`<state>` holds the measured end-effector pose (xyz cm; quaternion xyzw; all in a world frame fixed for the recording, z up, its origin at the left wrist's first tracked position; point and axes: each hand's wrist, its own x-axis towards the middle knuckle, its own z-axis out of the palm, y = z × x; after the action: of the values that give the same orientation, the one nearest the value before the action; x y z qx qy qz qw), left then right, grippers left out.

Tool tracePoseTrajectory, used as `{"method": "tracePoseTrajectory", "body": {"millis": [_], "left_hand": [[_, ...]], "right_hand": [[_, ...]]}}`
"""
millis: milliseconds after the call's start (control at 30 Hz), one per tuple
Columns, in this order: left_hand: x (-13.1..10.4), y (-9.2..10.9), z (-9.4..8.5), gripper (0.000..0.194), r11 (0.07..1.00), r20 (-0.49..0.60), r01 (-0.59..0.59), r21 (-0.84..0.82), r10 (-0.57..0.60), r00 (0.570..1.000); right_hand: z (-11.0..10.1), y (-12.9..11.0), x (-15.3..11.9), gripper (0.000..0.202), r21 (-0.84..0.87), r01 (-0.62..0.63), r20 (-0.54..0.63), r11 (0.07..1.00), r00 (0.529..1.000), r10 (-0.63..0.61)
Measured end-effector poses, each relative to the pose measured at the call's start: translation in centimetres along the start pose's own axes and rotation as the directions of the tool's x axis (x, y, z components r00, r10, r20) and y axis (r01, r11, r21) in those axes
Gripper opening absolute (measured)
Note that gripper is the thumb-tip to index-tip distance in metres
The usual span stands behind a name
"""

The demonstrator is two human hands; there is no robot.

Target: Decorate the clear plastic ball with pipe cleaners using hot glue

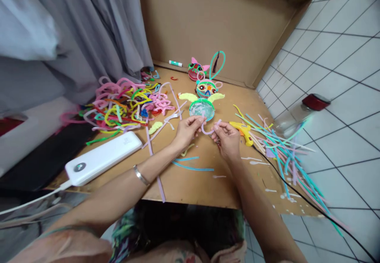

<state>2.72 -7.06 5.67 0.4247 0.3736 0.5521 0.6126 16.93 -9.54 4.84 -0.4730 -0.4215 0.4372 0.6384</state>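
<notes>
A short light-purple pipe cleaner (207,132), bent into a U, spans my two hands. One end is pinched between the thumb and fingers of my left hand (189,129). My right hand (227,137) grips the other end, with a small dark metallic thing showing under its fingers that I cannot make out. Just beyond the hands sits a round, green-rimmed piece (202,109) with a cloudy, whitish middle and yellow fuzzy wing-like parts on both sides. Behind it stands a pipe-cleaner face figure (207,88) with a tall teal loop (217,65).
Tangled colored pipe cleaners (124,104) lie left, with a white power bank (103,158) in front. A yellow glue gun (244,131), its cord, and straight pipe cleaners (285,152) lie right. A red-and-pink figure (196,69) and a marker-like tube (175,63) stand before the cardboard wall (213,21).
</notes>
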Motion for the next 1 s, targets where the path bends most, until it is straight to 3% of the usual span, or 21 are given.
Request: {"method": "tracePoseTrajectory", "body": {"millis": [233, 467, 767, 1000], "left_hand": [[-0.04, -0.06, 0.20, 0.034, 0.988, 0.060, 0.119, -0.096, -0.113, 0.992], [-0.56, -0.37, 0.45, 0.035, 0.991, 0.135, 0.112, -0.075, -0.102, 0.986], [-0.81, -0.62, 0.50, 0.022, 0.996, 0.140, 0.088, -0.021, -0.084, 0.987], [-0.90, -0.74, 0.65, 0.023, 0.996, 0.159, 0.093, 0.000, -0.091, 0.983]], "right_hand": [[0.22, -0.29, -0.13, 0.032, 0.036, -0.053, -0.060, 0.998, 0.997, 0.055], [0.51, -0.34, -0.38, 0.031, -0.013, -0.053, -0.046, 0.999, 0.998, 0.052], [0.42, -0.62, -0.52, 0.029, -0.017, -0.056, -0.006, 0.998, 0.998, 0.056], [0.25, -0.36, -0.35, 0.032, -0.025, -0.074, 0.041, 0.997, 0.996, 0.075]]}}
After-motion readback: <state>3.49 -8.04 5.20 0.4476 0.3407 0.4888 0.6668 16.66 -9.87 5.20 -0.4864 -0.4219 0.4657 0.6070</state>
